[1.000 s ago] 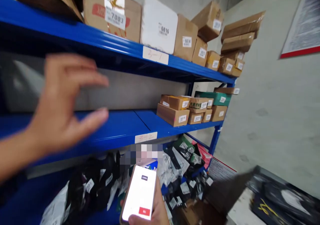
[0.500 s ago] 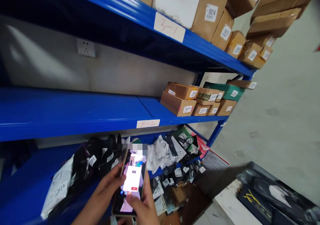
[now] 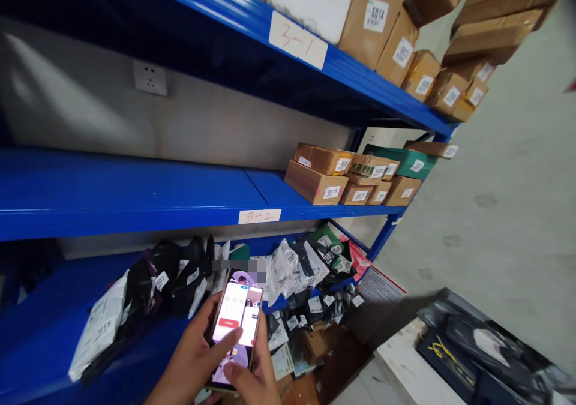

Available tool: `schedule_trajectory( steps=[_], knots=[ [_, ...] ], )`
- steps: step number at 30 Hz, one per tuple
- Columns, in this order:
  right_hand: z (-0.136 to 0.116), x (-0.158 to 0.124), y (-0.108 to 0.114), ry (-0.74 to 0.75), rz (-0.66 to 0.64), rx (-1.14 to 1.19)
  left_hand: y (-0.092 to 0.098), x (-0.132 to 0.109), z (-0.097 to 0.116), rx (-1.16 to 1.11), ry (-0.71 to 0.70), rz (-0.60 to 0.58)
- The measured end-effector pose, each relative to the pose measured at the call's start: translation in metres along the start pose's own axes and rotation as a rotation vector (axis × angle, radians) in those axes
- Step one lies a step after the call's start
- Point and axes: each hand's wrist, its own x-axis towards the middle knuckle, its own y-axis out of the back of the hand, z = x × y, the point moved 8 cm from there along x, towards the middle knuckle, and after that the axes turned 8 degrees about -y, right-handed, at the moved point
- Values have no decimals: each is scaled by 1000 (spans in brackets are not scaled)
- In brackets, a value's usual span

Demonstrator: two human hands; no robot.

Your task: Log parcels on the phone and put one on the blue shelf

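A smartphone [image 3: 234, 333] with a lit screen is held upright between both hands at the lower middle of the view. My left hand [image 3: 195, 345] is closed around its left edge, the thumb lying across the screen. On the other side my right hand [image 3: 258, 363] grips the right edge and bottom, its thumb over the lower screen. The display shows white panels, one with digits and a red button. Fingers behind the phone are hidden. Just beyond it lie white parcel bags [image 3: 288, 273] and black parcel bags [image 3: 166, 279] with labels.
Blue shelving [image 3: 189, 219] spans the view, marked by handwritten tags. Labelled cardboard boxes [image 3: 315, 183] are stacked on the middle shelf's right end; more boxes [image 3: 373, 27] stand on the top shelf. At lower right is a white surface [image 3: 405, 363] with dark wrapped packages [image 3: 486, 345].
The phone's screen now shows app panels with digits and a larger red button. My left thumb has moved right across the screen. The whole view has shifted slightly.
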Motion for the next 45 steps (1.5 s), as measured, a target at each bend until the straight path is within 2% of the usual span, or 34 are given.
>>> schedule_trajectory(
  steps=[4,10,16,18,21,24,27,29,32,35,37,41,43,45],
  knots=[
    [-3,-4,-1,-10,-14,-1,-7,2,3,-150,4,22],
    [-8,-8,-3,-17,-56,-30,-9,2,0,-234,41,84],
    [-8,-10,8,-64,-44,-125,-9,-5,-13,-393,219,192],
    [-10,-10,15,-40,-9,-142,-17,-10,-21,-512,293,141],
    [-15,-10,32,16,100,-117,-36,-23,-31,-721,425,-27],
    [-14,-11,45,-32,153,-196,-51,-38,-38,-897,550,-158],
    [-19,-16,53,-42,172,-348,-61,-47,-36,-995,574,-276],
    [-26,-21,60,20,213,-444,-65,-48,-34,-1007,547,-297],
    [-33,-27,74,85,294,-500,-71,-51,-35,-991,546,-227],
    [-31,-32,91,40,383,-427,-79,-53,-42,-907,552,-178],
    [-31,-35,100,1,416,-382,-86,-55,-46,-818,539,-199],
    [-39,-43,111,-26,403,-367,-104,-60,-53,-687,523,-265],
    [-43,-49,118,-30,405,-362,-113,-63,-55,-628,516,-261],
    [-46,-54,120,-13,344,-369,-120,-67,-56,-587,511,-230]
  ],
)
